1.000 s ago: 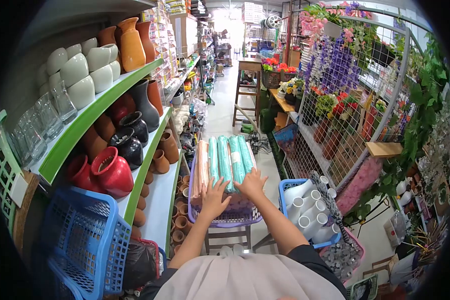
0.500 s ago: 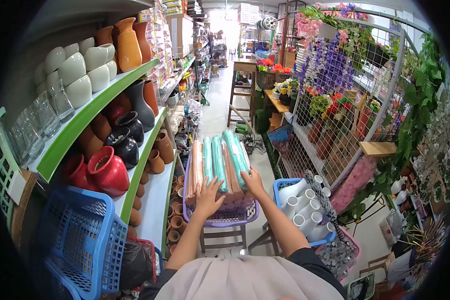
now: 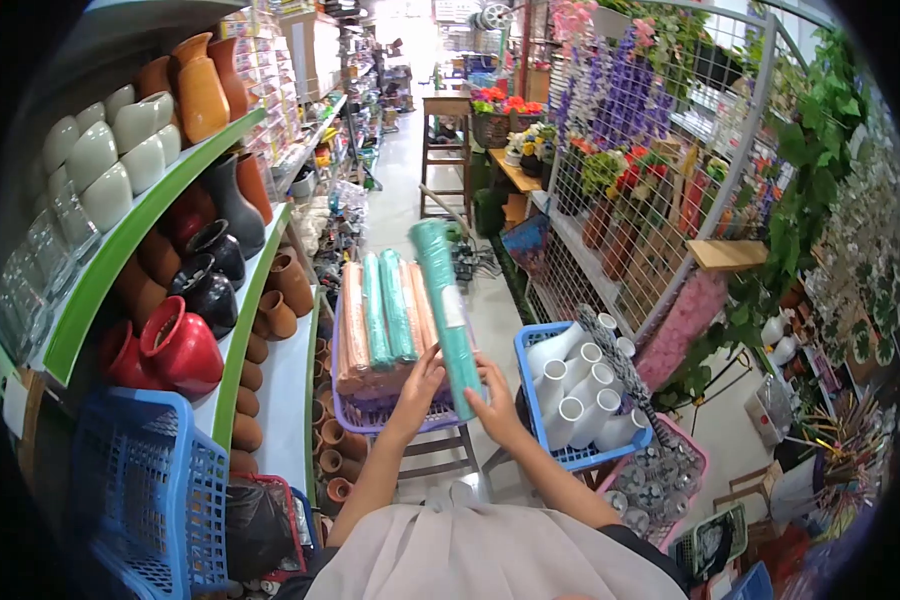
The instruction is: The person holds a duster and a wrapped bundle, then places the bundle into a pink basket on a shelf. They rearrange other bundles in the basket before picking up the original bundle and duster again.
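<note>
Teal roll [image 3: 448,310] slants over the right side of a purple basket [image 3: 344,413], its upper end leaning away and to the left. The right hand [image 3: 495,405] is clamped on its lower part, thumb across the wrapping; the left hand [image 3: 420,392] meets its left edge, though I cannot tell whether those fingers close on it. Other teal and peach rolls [image 3: 385,310] lie side by side in the basket. White vases [image 3: 590,390] fill a blue basket [image 3: 592,460] to the right.
</note>
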The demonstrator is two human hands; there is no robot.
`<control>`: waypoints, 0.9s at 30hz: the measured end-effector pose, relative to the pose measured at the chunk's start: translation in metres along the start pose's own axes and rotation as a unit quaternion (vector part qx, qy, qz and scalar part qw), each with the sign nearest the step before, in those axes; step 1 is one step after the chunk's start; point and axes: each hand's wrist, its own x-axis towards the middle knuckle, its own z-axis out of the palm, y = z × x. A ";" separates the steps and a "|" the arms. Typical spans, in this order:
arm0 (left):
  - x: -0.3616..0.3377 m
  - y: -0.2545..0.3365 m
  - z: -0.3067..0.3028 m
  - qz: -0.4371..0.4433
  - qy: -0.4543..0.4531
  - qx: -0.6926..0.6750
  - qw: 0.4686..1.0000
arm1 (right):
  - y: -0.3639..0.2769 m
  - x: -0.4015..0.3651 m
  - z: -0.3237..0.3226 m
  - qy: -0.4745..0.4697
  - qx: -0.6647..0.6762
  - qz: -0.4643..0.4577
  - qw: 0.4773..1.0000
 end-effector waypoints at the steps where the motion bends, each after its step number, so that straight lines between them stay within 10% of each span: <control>1: 0.000 -0.007 0.007 0.010 -0.012 -0.047 0.999 | -0.009 -0.007 -0.002 -0.016 -0.022 -0.034 0.999; 8: -0.011 -0.027 0.028 -0.044 -0.026 -0.089 0.995 | -0.033 -0.038 -0.061 -0.070 -0.130 0.003 0.989; 15: -0.024 -0.044 0.057 -0.074 -0.032 -0.100 0.992 | 0.039 -0.067 -0.202 0.244 -0.344 0.092 0.902; 21: -0.040 -0.058 0.105 -0.124 -0.049 -0.139 0.981 | 0.065 -0.079 -0.278 0.173 -0.484 0.334 0.790; 27: -0.067 -0.051 0.131 -0.142 -0.076 -0.106 0.981 | 0.101 -0.072 -0.289 0.053 -0.530 0.382 0.755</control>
